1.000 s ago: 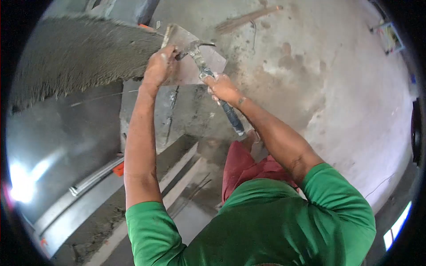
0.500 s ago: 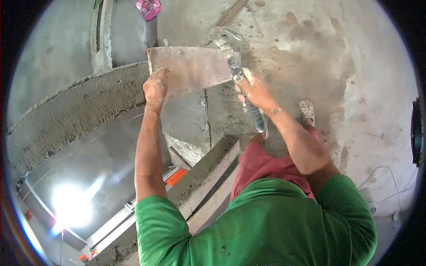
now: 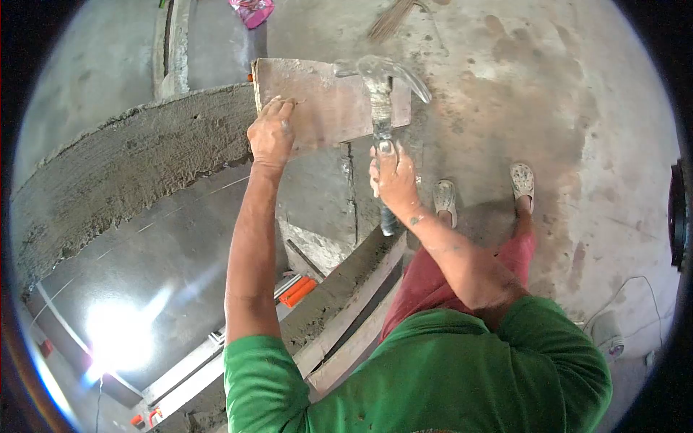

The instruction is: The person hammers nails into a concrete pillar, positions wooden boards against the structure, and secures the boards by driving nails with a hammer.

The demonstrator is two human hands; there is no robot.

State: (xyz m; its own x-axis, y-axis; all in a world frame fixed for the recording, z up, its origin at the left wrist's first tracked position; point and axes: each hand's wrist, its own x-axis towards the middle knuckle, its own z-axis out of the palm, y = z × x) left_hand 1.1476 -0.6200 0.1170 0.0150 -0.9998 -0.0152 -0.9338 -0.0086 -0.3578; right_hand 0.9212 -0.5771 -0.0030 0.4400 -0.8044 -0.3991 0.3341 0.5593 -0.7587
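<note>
My left hand (image 3: 272, 133) is closed on the left part of a flat, cement-smeared board (image 3: 325, 97), its fingertips resting on the upper face. The board's left end meets the curved, cement-coated wall (image 3: 151, 137). In my right hand (image 3: 396, 175) is a claw hammer (image 3: 380, 105), gripped around its dark, wrapped handle. The hammer's head is up over the right half of the board, with the claw toward the right. Whether the head touches the board I cannot tell.
Below the board lies a grey slab (image 3: 317, 191), and a cement-topped ledge (image 3: 346, 270) runs diagonally beside my legs. Orange tubes (image 3: 297, 291) lie behind that ledge. A bright lamp (image 3: 119, 335) glares at lower left. A broom (image 3: 392, 20) and a pink bag (image 3: 253, 11) are farther off.
My right hand has moved left and toward my body, and the hammer has swung from slanted to nearly upright in view. My left hand keeps its hold on the board. The view has shifted slightly.
</note>
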